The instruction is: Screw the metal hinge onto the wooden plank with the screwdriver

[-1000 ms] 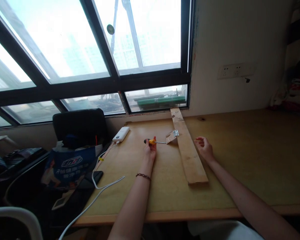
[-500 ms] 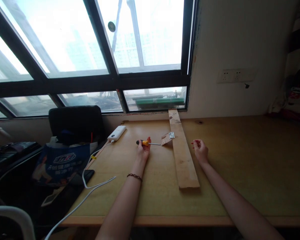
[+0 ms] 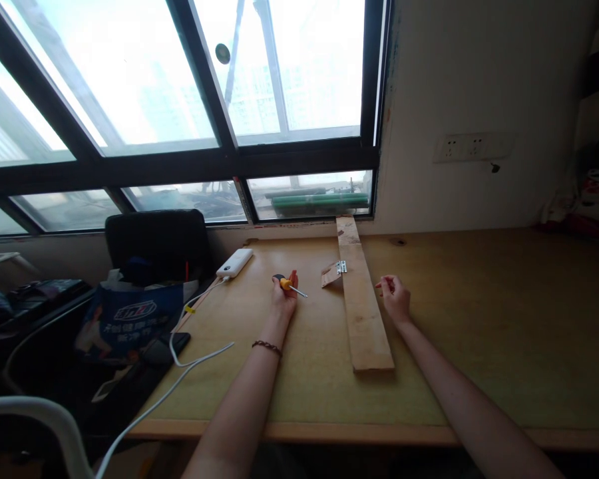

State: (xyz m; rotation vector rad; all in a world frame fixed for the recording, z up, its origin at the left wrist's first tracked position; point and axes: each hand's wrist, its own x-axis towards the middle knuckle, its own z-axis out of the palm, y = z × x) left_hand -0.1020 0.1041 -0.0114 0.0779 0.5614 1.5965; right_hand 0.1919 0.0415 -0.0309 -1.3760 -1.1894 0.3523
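My left hand (image 3: 284, 297) grips a screwdriver (image 3: 286, 284) with a yellow and black handle, its metal shaft pointing right and slightly down. To the right lies a long wooden board (image 3: 367, 313), running from near the window toward the front of the table. A metal hinge (image 3: 341, 267) sits on the board's left edge and joins it to a small wooden piece (image 3: 331, 275) that slants off to the left. My right hand (image 3: 396, 297) is just right of the board, fingers pinched together; whatever they hold is too small to make out.
A white power bank (image 3: 235, 263) with a white cable (image 3: 177, 362) lies at the table's left edge. Beyond that edge are a black chair (image 3: 157, 243) and a blue printed bag (image 3: 134, 319). The window (image 3: 304, 159) and wall close off the back.
The screwdriver has turned in my left hand; its tip has swung down and left, away from the small wooden piece. My right hand has shifted slightly left, toward the board.
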